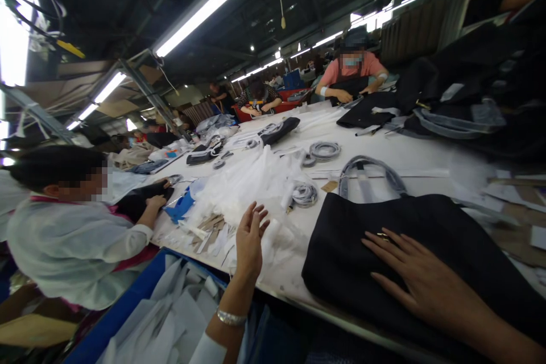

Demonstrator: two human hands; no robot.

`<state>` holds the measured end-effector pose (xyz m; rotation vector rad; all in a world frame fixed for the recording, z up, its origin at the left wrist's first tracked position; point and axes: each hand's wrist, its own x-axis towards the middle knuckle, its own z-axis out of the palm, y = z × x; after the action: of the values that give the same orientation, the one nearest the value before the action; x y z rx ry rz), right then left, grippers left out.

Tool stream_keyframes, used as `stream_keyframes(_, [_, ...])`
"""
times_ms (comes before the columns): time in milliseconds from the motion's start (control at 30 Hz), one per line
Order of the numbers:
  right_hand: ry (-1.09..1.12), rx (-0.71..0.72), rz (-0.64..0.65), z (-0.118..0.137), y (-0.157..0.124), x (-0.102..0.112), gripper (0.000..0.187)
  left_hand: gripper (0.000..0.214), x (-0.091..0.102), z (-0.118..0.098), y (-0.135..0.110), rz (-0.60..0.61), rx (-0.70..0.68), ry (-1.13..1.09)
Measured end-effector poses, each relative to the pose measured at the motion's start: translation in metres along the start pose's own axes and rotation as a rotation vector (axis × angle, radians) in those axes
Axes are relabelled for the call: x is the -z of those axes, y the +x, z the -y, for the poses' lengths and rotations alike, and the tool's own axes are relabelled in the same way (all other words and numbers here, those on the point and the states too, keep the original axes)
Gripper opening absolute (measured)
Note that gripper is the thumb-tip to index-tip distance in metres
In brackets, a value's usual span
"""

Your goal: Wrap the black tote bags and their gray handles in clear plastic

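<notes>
A black handbag point(341, 233) lies at the table's front edge on the right, its wrapped handle point(372, 162) arching up behind it. My right hand point(409, 273) rests flat on the bag, fingers stretched out, beside a small gold-coloured metal fitting point(383, 235). In the air left of the bag is my left hand point(249, 244), its fingers loosely bent and apart, holding nothing. Behind that hand spreads a heap of thin white wrapping sheets point(251, 182). A coiled, wrapped strap point(303, 194) sits between the heap and the bag.
Below the table edge on the left stands a blue bin point(128, 307) full of pale sheets. A co-worker point(81, 239) sits at the left; another person point(352, 77) works across the table point(426, 173). More black bags point(460, 85) are piled at the right, with paper scraps nearby.
</notes>
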<state>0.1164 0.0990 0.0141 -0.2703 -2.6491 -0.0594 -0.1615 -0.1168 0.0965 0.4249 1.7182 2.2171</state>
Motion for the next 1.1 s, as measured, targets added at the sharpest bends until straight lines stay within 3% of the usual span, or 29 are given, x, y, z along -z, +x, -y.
stream_keyframes(67, [0.002, 0.002, -0.001, 0.000, 0.000, -0.001, 0.066, 0.047, 0.000, 0.017, -0.016, -0.031, 0.186, -0.005])
stream_keyframes(133, [0.010, 0.004, -0.004, 0.000, 0.001, -0.002, 0.066, 0.054, -0.006, 0.033, -0.032, 0.087, 0.320, 0.034])
stream_keyframes(233, [0.025, -0.006, -0.006, 0.001, 0.002, -0.002, 0.066, 0.050, -0.024, 0.044, -0.047, 0.273, 0.304, 0.147])
stream_keyframes(300, [0.030, -0.011, -0.006, 0.001, 0.003, 0.000, 0.065, 0.042, -0.036, 0.045, -0.047, 0.291, 0.259, 0.196])
stream_keyframes(433, [0.033, 0.000, -0.003, 0.002, 0.003, 0.003, 0.064, 0.043, -0.041, 0.045, -0.039, 0.246, 0.238, 0.207])
stream_keyframes(700, [0.077, -0.016, -0.020, 0.001, 0.001, 0.002, 0.065, 0.047, -0.012, 0.046, -0.024, -0.040, 0.165, 0.173])
stream_keyframes(1000, [0.090, -0.015, -0.030, 0.001, 0.001, -0.001, 0.065, 0.044, 0.021, 0.009, -0.002, -0.132, 0.037, 0.070])
stream_keyframes(1100, [0.101, -0.021, -0.010, 0.001, 0.002, 0.000, 0.064, 0.036, 0.016, -0.006, -0.004, -0.152, -0.011, 0.037])
